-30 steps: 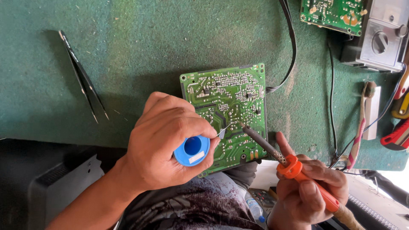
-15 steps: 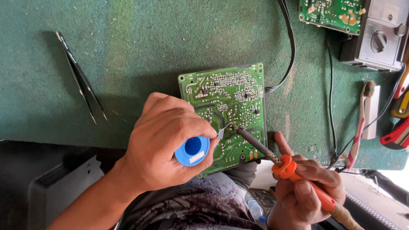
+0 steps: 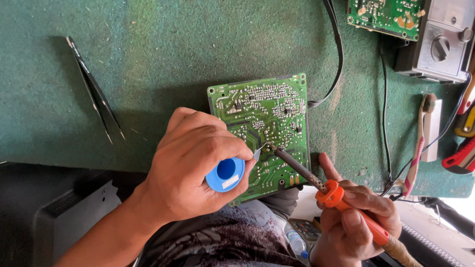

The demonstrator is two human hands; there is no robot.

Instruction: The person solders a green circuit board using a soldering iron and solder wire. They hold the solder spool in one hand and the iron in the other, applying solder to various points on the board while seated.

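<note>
Left hand (image 3: 193, 168): closed around a blue solder spool (image 3: 225, 174); the fingers wrap it fully, and a thin wire end sticks out toward the board.
Right hand (image 3: 356, 220): fingers closed on the orange handle of a soldering iron (image 3: 316, 183), low at the right, off the desk edge.
Iron tip: it meets the wire end on the lower middle part of the circuit board (image 3: 267, 118) (exact touching is too small to tell).
Circuit board: green, solder side up, lying near the front edge of the desk (image 3: 173, 59); its lower corner passes over the edge, above the person's lap.
Front edge: the green mat ends just under the left hand; below it is a dark grey casing (image 3: 59, 217).
Open room: wide bare mat to the left and above the board, between the board and the tweezers (image 3: 96, 94).
Tweezers: black, lying slanted, well apart from both hands.
Right side: crowded. A black cable (image 3: 336, 54) leaves the board's right edge and runs up.
Near right edge: a toothbrush (image 3: 418, 143), and red and yellow tool handles (image 3: 462, 148) at the frame border.
Top right: a second green board (image 3: 383, 15) and a grey meter with a knob (image 3: 438, 44), well apart from the hands.
</note>
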